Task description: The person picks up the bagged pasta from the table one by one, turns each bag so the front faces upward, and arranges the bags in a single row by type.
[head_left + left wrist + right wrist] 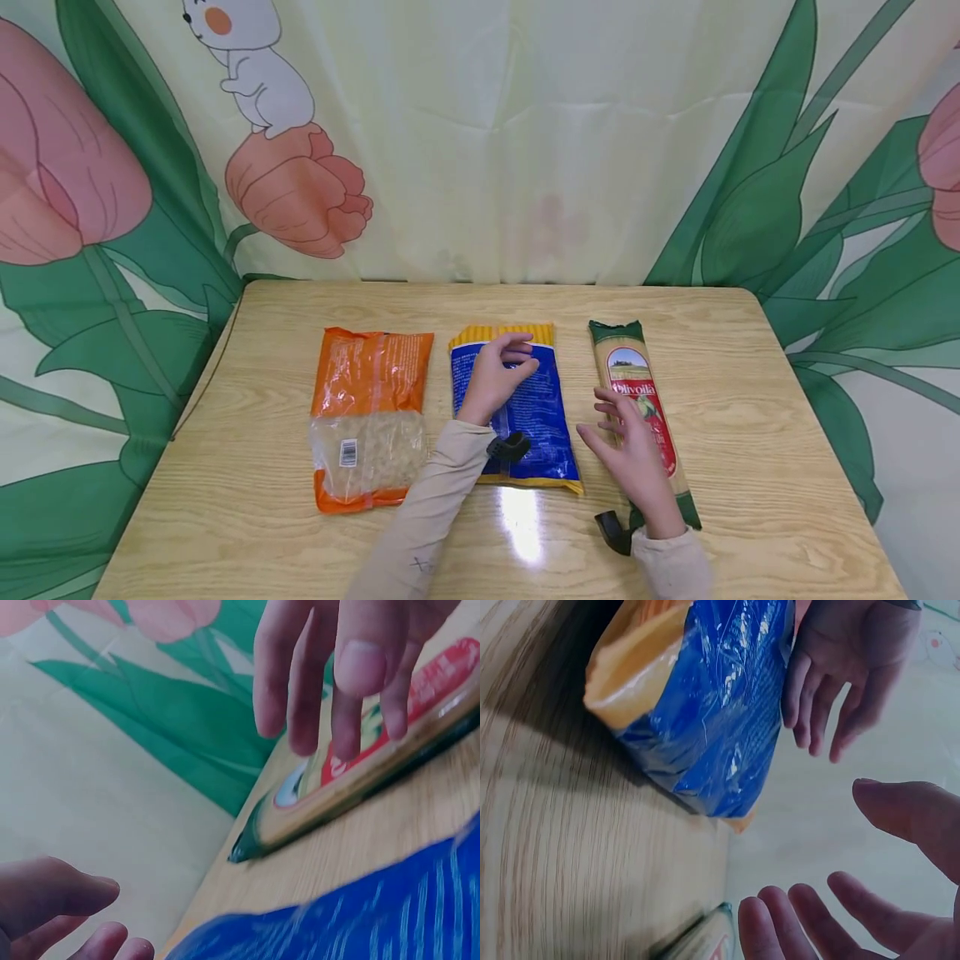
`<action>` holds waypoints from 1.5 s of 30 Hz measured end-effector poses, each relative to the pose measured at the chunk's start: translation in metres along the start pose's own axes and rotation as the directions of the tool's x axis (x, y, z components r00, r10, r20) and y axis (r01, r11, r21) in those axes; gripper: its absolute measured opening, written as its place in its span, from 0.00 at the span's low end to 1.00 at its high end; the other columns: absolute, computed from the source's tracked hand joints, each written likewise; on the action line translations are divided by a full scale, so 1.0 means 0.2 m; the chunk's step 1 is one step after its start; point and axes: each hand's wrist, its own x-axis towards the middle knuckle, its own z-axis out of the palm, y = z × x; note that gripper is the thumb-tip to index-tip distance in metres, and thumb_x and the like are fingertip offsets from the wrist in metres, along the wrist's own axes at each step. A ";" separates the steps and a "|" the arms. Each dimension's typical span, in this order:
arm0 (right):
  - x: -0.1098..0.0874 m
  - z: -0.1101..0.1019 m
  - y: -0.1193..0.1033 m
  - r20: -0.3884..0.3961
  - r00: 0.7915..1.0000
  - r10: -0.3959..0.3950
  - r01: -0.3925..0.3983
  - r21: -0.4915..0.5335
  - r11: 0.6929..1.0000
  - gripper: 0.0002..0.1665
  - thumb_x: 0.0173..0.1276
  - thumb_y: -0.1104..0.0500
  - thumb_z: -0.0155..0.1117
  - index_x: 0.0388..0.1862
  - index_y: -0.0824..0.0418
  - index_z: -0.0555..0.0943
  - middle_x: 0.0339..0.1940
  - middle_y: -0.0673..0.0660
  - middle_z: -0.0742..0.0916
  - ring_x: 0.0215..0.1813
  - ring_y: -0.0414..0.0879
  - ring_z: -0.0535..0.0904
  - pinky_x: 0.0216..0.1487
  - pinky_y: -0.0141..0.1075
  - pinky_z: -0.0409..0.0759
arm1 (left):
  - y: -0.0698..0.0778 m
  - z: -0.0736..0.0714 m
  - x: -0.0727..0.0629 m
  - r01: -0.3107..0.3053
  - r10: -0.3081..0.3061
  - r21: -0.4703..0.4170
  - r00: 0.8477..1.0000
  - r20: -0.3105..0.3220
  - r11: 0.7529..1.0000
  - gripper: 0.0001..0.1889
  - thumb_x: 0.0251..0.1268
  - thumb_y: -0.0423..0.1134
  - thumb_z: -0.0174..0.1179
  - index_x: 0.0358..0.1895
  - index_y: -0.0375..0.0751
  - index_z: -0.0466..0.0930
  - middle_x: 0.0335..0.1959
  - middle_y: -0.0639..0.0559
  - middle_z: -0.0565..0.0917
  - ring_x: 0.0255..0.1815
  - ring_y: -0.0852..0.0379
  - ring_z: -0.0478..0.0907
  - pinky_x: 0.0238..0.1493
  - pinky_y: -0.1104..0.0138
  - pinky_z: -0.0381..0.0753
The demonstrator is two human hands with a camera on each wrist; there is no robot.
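Observation:
My left hand (498, 375) hovers over a blue packet with a yellow striped top (536, 417), fingers loosely bent and holding nothing. To its right, my right hand (630, 442) hangs above a long, slim pasta packet (663, 450) with green ends and a red "Olivoilà" label, its fingers spread and relaxed. In the left wrist view, the fingers of the right hand (345, 675) overlap the pasta packet (300, 810). The right wrist view has the blue packet (712, 712) standing thick off the table, with the left hand (847, 667) beyond it.
An orange and clear bag (371, 375) with pale contents and a barcode lies at the left of the wooden table (247, 467). Behind the table hangs a curtain (487, 167) printed with tulips and a white animal. Black wrist cameras (510, 447) sit at both wrists.

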 end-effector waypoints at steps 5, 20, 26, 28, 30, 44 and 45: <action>0.03 0.02 -0.01 0.026 1.000 -0.004 0.004 0.006 1.000 0.36 0.67 0.60 0.69 0.70 0.66 0.66 0.66 0.67 0.73 0.64 0.63 0.73 0.62 0.58 0.76 | 0.00 -0.08 0.00 -0.013 0.014 0.030 0.999 -0.038 0.999 0.21 0.65 0.32 0.64 0.61 0.36 0.78 0.52 0.41 0.84 0.53 0.47 0.82 0.49 0.58 0.84; 0.01 0.08 -0.02 0.080 0.996 0.033 -0.032 -0.008 0.999 0.39 0.66 0.54 0.71 0.72 0.60 0.66 0.69 0.65 0.72 0.66 0.65 0.73 0.61 0.59 0.78 | -0.07 -0.27 -0.05 -0.021 0.028 0.057 0.990 -0.138 0.998 0.21 0.63 0.27 0.65 0.59 0.31 0.78 0.50 0.36 0.83 0.50 0.43 0.81 0.53 0.53 0.83; 0.01 0.10 -0.02 0.090 0.994 0.063 -0.062 -0.022 0.998 0.40 0.66 0.53 0.71 0.73 0.58 0.66 0.69 0.64 0.73 0.66 0.64 0.73 0.62 0.58 0.77 | -0.12 -0.34 -0.07 0.022 -0.014 0.048 0.987 -0.162 0.999 0.21 0.64 0.29 0.65 0.61 0.33 0.78 0.53 0.38 0.82 0.52 0.43 0.80 0.55 0.50 0.81; 0.01 0.11 -0.03 0.105 0.990 0.090 -0.087 -0.030 0.996 0.41 0.66 0.52 0.71 0.74 0.57 0.65 0.69 0.64 0.73 0.67 0.65 0.73 0.62 0.58 0.77 | -0.14 -0.36 -0.08 0.035 -0.027 0.042 0.985 -0.172 0.999 0.21 0.64 0.29 0.65 0.61 0.33 0.77 0.53 0.39 0.82 0.53 0.43 0.80 0.56 0.50 0.81; 0.01 0.11 -0.03 0.119 0.986 0.116 -0.112 -0.038 0.993 0.41 0.67 0.52 0.70 0.75 0.55 0.64 0.70 0.63 0.72 0.67 0.65 0.72 0.62 0.59 0.77 | -0.16 -0.37 -0.08 0.046 -0.037 0.043 0.982 -0.187 0.998 0.21 0.63 0.28 0.65 0.60 0.32 0.77 0.53 0.38 0.82 0.53 0.43 0.80 0.57 0.50 0.81; 0.01 0.18 0.03 0.169 0.977 0.129 -0.124 -0.038 0.991 0.42 0.64 0.53 0.72 0.74 0.57 0.66 0.67 0.63 0.73 0.58 0.59 0.79 0.53 0.48 0.85 | -0.23 -0.39 -0.08 0.045 -0.029 0.061 0.971 -0.239 0.997 0.20 0.60 0.27 0.66 0.57 0.31 0.79 0.53 0.36 0.82 0.51 0.43 0.81 0.53 0.57 0.84; 0.01 0.19 0.03 0.165 0.977 0.132 -0.126 -0.044 0.991 0.41 0.64 0.53 0.73 0.74 0.57 0.66 0.67 0.63 0.73 0.59 0.58 0.78 0.53 0.48 0.85 | -0.23 -0.39 -0.08 0.046 -0.026 0.075 0.968 -0.251 0.996 0.20 0.60 0.27 0.67 0.57 0.31 0.79 0.52 0.36 0.83 0.50 0.43 0.81 0.52 0.58 0.85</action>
